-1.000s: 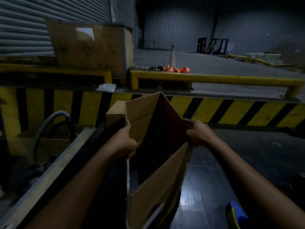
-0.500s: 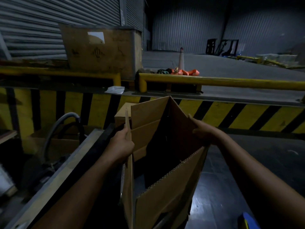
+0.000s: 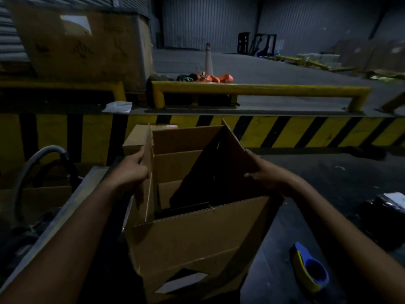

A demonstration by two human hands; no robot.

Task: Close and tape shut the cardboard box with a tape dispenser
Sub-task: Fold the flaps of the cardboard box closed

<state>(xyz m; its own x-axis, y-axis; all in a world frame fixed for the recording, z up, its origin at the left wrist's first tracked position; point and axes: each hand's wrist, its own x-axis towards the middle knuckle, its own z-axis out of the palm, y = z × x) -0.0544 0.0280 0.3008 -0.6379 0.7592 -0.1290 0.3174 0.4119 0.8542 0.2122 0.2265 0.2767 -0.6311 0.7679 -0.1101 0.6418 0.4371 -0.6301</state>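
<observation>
A brown cardboard box stands open in front of me, its flaps up and its inside dark. My left hand grips the upright left flap at its edge. My right hand presses against the outside of the raised right flap. A blue and yellow tape dispenser lies on the dark floor at the lower right, apart from both hands.
A yellow and black striped dock wall runs behind the box, with a yellow rail above it. A large cardboard crate stands back left. A grey hose and a metal ledge lie to the left. A dark bundle sits right.
The box has spread from a narrow, half-flat shape into a wider open one. My hands have moved apart with the flaps, and the view has dipped, showing the tape dispenser more fully.
</observation>
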